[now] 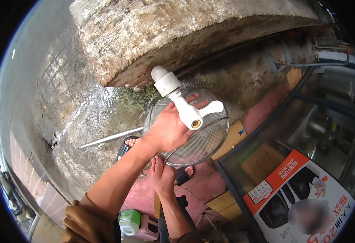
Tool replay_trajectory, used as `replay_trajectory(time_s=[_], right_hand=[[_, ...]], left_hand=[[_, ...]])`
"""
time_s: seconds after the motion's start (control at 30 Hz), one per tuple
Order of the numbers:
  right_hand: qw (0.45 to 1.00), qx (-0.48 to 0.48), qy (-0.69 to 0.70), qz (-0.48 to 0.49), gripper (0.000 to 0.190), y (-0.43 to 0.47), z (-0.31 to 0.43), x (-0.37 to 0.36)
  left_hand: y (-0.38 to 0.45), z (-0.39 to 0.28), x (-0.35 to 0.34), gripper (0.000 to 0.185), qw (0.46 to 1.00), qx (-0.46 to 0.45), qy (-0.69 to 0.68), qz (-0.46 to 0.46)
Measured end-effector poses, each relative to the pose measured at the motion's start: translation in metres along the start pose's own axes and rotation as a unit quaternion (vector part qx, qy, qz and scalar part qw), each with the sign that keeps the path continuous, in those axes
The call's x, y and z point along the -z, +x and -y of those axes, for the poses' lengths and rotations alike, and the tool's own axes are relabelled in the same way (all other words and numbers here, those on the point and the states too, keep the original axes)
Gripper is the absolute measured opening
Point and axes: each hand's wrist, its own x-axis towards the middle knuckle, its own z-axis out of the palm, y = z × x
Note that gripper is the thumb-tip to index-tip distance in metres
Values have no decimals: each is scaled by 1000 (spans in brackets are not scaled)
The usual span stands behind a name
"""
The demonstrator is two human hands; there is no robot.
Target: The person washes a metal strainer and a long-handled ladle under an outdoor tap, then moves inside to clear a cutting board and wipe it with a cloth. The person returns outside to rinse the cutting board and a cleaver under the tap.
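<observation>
A round wire-mesh strainer [201, 144] with a metal rim and crossing support wires is tilted beneath a white plastic tap [187, 106]. My left hand [170, 130] lies wet against the mesh, its fingers spread and partly hidden by the tap. Lower down, my right hand [164, 174] is closed around the strainer's handle near the rim. A length of wooden handle [157, 204] shows below that fist. Whether water is running from the tap cannot be seen, as its outlet is hidden.
A rough concrete block [153, 36] overhangs the far side. Water [77, 114] streams over the concrete toward a hole at left. A metal rod [112, 137] extends past the strainer. Plastic jugs [130, 221] stand below; a glass case [265, 158] with a printed poster [299, 194] flanks the right.
</observation>
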Motion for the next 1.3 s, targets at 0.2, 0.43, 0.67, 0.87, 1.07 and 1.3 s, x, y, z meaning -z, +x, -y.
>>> replay_trajectory(time_s=[0.2,0.43,0.67,0.87,1.07,1.3], right_hand=[[987,115,-111,-25,19,27,-6,5],[988,100,-117,-26,19,20,-11,-12],[990,45,-135,-8,24,8,-28,-21],[989,29,-145,-7,9,1,-16,-19],[994,17,-84,67,20,-8,-6,-19],[982,66,-167,60,24,-18,3,-30]], left_hand=[[-14,-21,3,49,999,1,1,-32],[-17,-15,-10,40,962,122,-159,-184],[2,-5,-32,27,965,182,-104,-156],[6,-1,-36,25,956,163,-155,-189],[-4,8,-21,21,975,88,-158,-133],[-19,-11,28,38,967,94,-216,-100]])
